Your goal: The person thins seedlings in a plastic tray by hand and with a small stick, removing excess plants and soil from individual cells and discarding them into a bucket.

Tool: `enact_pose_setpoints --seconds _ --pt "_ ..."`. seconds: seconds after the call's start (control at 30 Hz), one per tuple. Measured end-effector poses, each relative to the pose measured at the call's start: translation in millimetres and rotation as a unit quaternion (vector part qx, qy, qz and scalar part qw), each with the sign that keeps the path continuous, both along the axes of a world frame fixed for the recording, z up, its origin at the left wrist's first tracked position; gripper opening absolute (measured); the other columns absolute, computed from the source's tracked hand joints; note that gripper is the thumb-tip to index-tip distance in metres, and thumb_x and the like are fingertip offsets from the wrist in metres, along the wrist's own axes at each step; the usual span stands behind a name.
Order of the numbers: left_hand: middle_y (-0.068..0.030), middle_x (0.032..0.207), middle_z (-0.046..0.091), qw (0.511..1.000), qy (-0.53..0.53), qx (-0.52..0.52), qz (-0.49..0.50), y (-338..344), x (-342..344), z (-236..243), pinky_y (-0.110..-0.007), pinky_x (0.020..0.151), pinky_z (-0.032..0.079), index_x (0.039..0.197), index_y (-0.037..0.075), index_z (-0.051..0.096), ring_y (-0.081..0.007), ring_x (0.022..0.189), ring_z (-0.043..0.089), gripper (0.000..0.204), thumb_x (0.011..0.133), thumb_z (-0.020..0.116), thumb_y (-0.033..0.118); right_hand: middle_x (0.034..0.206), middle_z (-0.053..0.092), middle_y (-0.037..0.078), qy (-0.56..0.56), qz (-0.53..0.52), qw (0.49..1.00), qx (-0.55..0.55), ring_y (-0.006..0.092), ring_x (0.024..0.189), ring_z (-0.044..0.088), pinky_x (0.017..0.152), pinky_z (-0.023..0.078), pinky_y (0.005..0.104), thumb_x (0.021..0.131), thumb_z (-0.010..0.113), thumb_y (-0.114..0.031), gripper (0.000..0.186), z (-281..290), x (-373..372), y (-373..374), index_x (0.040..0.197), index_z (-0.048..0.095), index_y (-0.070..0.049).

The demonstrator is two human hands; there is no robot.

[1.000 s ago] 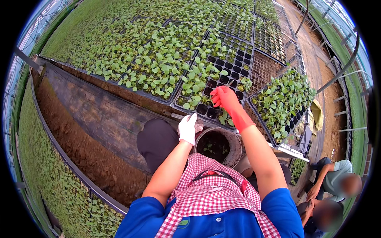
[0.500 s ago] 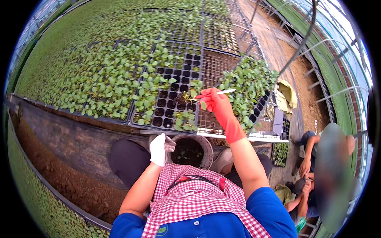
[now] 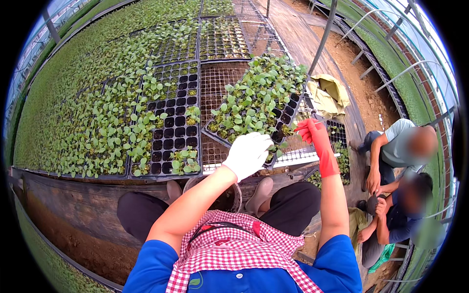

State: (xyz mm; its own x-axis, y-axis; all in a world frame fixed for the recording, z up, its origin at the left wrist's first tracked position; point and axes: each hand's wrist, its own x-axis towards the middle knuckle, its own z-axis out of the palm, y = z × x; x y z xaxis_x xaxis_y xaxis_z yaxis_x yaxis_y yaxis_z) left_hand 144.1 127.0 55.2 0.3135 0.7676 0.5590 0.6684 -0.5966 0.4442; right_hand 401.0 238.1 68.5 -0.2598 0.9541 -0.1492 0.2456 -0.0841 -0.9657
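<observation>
Greenhouse: arched metal hoops [image 3: 391,78], clear film roof, bare soil floor [image 3: 361,88], bright daylight.

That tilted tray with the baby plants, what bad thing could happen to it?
The tilted seedling tray rests at an angle on the mesh bench, so it might slide or tip and spill plugs. The right hand in a red glove pinches a small seedling at the tray's corner; a tight pinch could snap its stem. The left hand in a white glove reaches over nearby plants and could crush leaves.
</observation>
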Motion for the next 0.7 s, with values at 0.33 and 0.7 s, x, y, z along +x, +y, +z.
enact_pose_setpoints --seconds 0.33,0.7 --pt "-0.0072 0.123 0.059 0.956 0.29 -0.02 -0.041 64 21 -18 -0.045 0.107 0.031 0.102 0.01 0.07 -0.0324 0.124 0.045 0.027 0.08 0.059 0.022 0.07 0.064 0.004 -0.108 0.01 0.994 -0.007 0.0122 0.057 0.057 0.055 0.047 0.0274 0.098 0.049 -0.028 0.03 -13 -34 6 0.089 0.063 -0.003" --pt "-0.0115 0.137 0.048 0.917 0.384 -0.1 -0.03 76 37 -4 -0.049 0.112 0.022 0.107 0.014 0.07 -0.0343 0.133 0.034 0.03 0.085 0.057 0.03 0.078 0.066 0.002 -0.098 -0.016 0.992 0.081 0.0108 0.064 0.059 0.061 0.048 0.0267 0.098 0.049 -0.026 0.027 -16 -12 -11 0.097 0.066 -0.005"
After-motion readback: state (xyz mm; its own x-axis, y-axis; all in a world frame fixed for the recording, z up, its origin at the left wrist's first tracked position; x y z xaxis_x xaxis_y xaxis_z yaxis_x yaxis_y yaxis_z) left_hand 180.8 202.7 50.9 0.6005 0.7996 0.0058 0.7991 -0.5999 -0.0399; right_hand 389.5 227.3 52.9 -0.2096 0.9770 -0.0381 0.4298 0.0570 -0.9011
